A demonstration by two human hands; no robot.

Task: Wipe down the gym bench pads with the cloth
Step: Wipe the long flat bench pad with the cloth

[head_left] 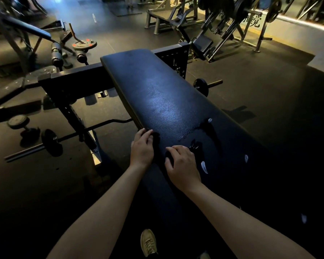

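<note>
A long black bench pad (157,94) runs from the near right to the far left; its middle shines under the light. A dark cloth (160,144), hard to tell from the pad, lies on the pad's near part between my hands. My left hand (141,149) is at the pad's left edge, its fingers curled on the cloth's left end. My right hand (182,166) rests further right on the pad, fingers curled into the cloth. Small white marks (204,167) dot the pad to the right of my right hand.
The bench's black steel frame (73,81) crosses under the pad's far end. Barbells (51,143) (202,86) and a dumbbell (22,126) lie on the dark floor on either side. More machines (223,25) stand at the back. My shoe (148,242) is below the pad.
</note>
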